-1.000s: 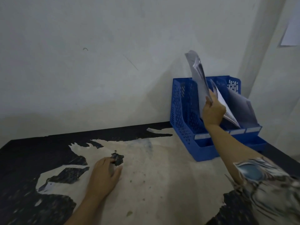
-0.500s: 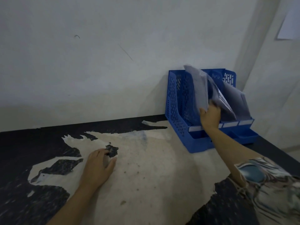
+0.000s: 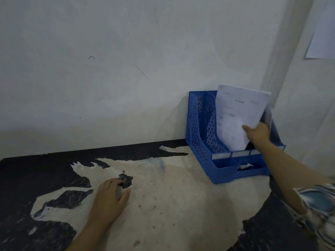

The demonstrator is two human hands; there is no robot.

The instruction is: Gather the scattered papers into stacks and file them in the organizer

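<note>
Right hand grips the papers at their lower right edge, thumb across the front sheet. Stack stands tilted in a middle slot of the organizer, which sits at the table's back right corner. Bottom edge appears seated; slot floor is hidden. Step: filing. Next: release, withdraw without dragging sheets out. Left hand rests flat on the table, fingers relaxed, holding nothing.

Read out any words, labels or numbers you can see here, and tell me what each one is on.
None can be read.
Paper stack gripped by the right hand: printed lines, too blurred.
Label strips on the blue organizer: too small.
Sheet on the wall: no print shows.
</note>
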